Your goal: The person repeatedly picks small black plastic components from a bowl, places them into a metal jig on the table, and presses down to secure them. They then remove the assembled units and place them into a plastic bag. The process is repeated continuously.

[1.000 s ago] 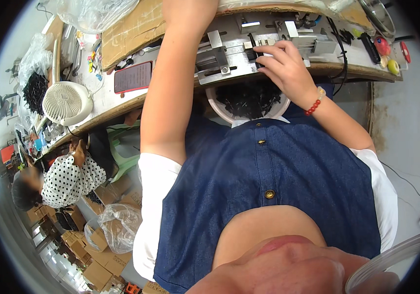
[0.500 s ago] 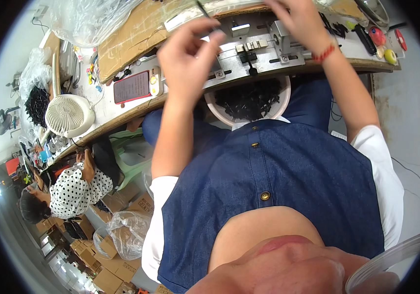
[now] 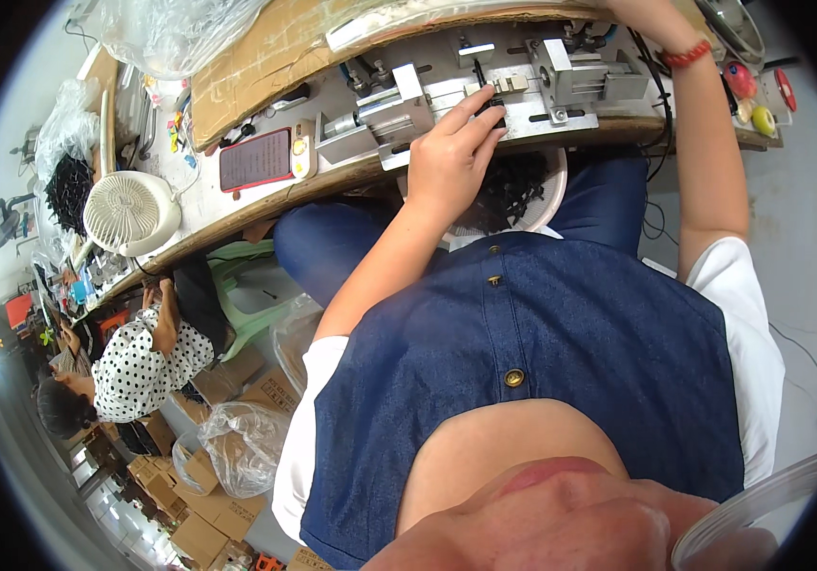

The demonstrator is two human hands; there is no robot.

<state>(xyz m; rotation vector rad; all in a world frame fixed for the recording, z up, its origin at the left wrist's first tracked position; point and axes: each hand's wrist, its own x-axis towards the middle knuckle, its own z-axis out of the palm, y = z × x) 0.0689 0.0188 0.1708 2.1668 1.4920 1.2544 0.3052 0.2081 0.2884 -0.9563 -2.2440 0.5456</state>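
Note:
My left hand [image 3: 448, 157] reaches over the bench's front edge. Its fingertips close on a slim black plastic part [image 3: 480, 72] in the middle of a metal clamping fixture [image 3: 414, 100]. A silver clamp block [image 3: 561, 76] stands just to the right of that part. At the top edge, upper right, is my right hand [image 3: 645, 13], wearing a red bead bracelet on the wrist; its fingers run out of the picture. Below the fixture, a pale round basket [image 3: 557, 195] of black pieces rests at my lap, partly behind my left hand.
Left on the bench lie a red-edged phone [image 3: 254, 160] and a white fan [image 3: 132, 217]. Cardboard [image 3: 256, 71] covers the back. Long black strips [image 3: 662, 105] hang over the front edge on the right. A person in a dotted top [image 3: 147, 371] sits at far left.
My left hand has come down and right, bringing the dark piece from the air to the fixture. The right hand has moved right and up; black strips now hang by the right forearm.

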